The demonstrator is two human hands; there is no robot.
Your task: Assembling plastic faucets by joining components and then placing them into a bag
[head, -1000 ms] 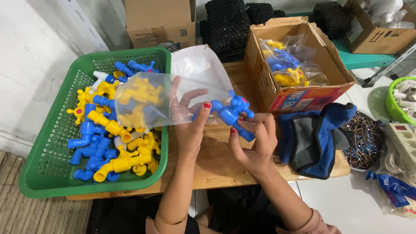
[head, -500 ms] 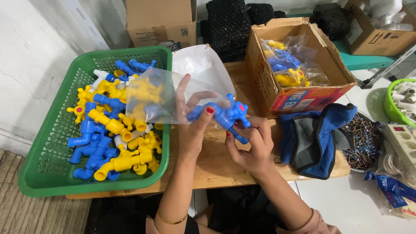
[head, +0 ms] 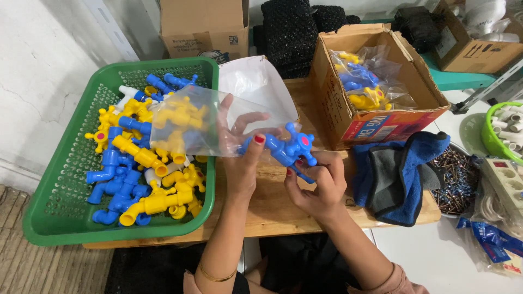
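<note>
1. The left hand point(head: 242, 163) has its fingers spread inside the mouth of a clear plastic bag point(head: 218, 117), thumb pinching the bag's edge.
2. The right hand point(head: 318, 182) grips a blue plastic tap point(head: 289, 148) from below, over the wooden surface point(head: 272, 209).
3. The tap's long axis runs left to right, one end entering the bag.

Blue plastic tap point(head: 289, 148) with a pink-red cap is showing against a clear bag point(head: 218, 117). Green perforated basket point(head: 60, 207) is brimming with blue and yellow taps point(head: 136, 163); fingernails are gleaming red, blue-and-grey cloth point(head: 400, 179) is lying alongside.
</note>
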